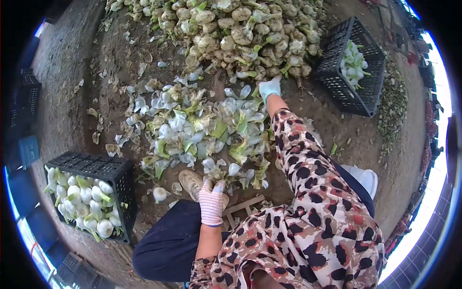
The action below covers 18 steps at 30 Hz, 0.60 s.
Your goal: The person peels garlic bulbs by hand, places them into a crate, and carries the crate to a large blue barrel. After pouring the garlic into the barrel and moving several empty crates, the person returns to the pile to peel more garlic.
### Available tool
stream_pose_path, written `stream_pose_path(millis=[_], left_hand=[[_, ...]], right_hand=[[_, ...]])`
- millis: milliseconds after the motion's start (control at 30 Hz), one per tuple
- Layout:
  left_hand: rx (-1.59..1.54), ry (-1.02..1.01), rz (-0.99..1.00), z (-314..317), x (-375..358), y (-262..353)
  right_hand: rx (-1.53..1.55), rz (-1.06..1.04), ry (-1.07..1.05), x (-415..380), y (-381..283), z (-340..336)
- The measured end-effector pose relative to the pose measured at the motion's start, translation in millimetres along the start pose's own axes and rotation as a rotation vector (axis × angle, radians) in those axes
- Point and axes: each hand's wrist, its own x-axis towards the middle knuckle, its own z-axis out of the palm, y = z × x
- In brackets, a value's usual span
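Note:
My left hand (211, 204), in a pink-and-white striped glove with soiled fingertips, is low in front of my shoe (191, 184). Its fingertips are apart, and I see nothing held in them. My right hand (270, 90), in a pale blue glove, stretches forward to the near edge of a large heap of soil-covered bulbs (240, 36) that look like fresh garlic. Its thumb and fingers are spread and look bare of any bulb. Between my hands and the heap lies a thick layer of white and green peeled skins (192, 123).
On the left, a black crate (91, 164) holds several cleaned white bulbs (86, 200) with green stubs. Another black crate (332, 72) at the far right, tilted, contains some more. A single bulb (160, 194) sits on the ground near my shoe. A wooden frame (244, 204) lies below me.

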Motion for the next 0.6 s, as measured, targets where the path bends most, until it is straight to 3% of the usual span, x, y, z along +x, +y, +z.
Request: stream_pose_path(millis=[67,133,167,200,233,267,300,333,400,433,467,533,600], left_hand=[[0.278,-0.045,0.131,-5.9,5.4,-9.1],[0.195,-0.06,0.085,3.5,5.6,2.0],[0.152,-0.023,0.163,8.6,4.1,7.4],[0.106,0.019,0.231,15.4,-2.5,14.9],[0.068,-0.003,0.25,19.9,-7.1,23.7],[0.034,-0.02,0.265,23.2,-13.5,31.6],[0.102,-0.057,0.364,25.0,-19.0,36.8],[0.178,-0.095,0.463,22.3,-21.1,40.5],[0.401,-0.22,0.615,7.5,-9.9,36.0],[-0.047,-0.291,0.506,18.5,-34.7,51.8],[-0.241,-0.3,0.418,18.2,-45.4,55.3],[-0.285,-0.321,0.43,16.2,-59.5,64.4],[-0.18,-0.27,0.567,16.4,-70.7,63.0]], right_hand=[[0.069,0.038,0.015,-13.1,6.7,1.2],[0.476,0.095,-0.271,-13.2,19.3,-4.7],[0.614,0.046,-0.364,-27.1,26.4,-11.5],[0.689,0.237,-0.69,-64.3,-0.2,-53.3],[0.875,0.38,-0.894,-80.2,15.1,-46.1],[0.708,0.545,-0.915,-131.2,-16.9,-87.4],[0.619,0.617,-1.096,-172.1,-38.0,-117.8],[0.803,0.538,-1.205,-212.9,-46.5,-126.3],[0.66,0.392,-1.354,-260.3,-33.5,-143.7],[0.66,0.394,-1.365,-280.0,-33.2,-148.8],[0.742,0.367,-1.323,-295.0,-34.9,-152.7],[0.821,0.305,-1.27,-307.5,-41.6,-168.7],[0.601,-0.218,-1.173,-311.4,-46.8,-188.3]])
